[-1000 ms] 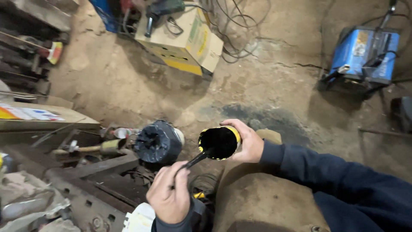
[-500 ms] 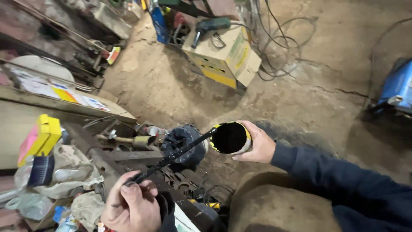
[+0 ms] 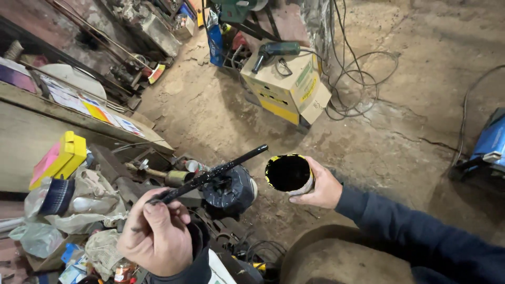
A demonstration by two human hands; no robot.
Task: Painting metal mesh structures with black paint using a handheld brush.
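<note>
The person's left hand [image 3: 156,239], low in the left half of the frame, has its fingers [image 3: 163,213] curled tight around the lower end of a thin black-coated brush [image 3: 210,174]. The brush slants up and to the right, and its far tip ends just left of a paint can [image 3: 289,174] without touching it.

The right hand [image 3: 321,188], just right of centre, grips that can from the side, fingers wrapped round its wall. The can is tilted with its open mouth toward the camera; the inside is black, and its rim shows yellow under black smears. The dark blue sleeve [image 3: 421,239] of the right arm runs off toward the lower right corner.

Behind the brush, below centre, sits a round black-painted part [image 3: 231,190] resting among metal pieces on a cluttered counter [image 3: 31,131] along the left side. On that counter lie a yellow and pink block [image 3: 60,156], crumpled rags [image 3: 92,202] and a plastic bag [image 3: 37,239].

At the upper middle of the frame a cardboard box [image 3: 292,89] stands on the dirt floor [image 3: 210,115], with a green power tool [image 3: 276,51] lying on top of it. Black cables [image 3: 363,79] loop on the floor just right of the box. A blue machine [image 3: 492,144] is cut off by the right edge.
</note>
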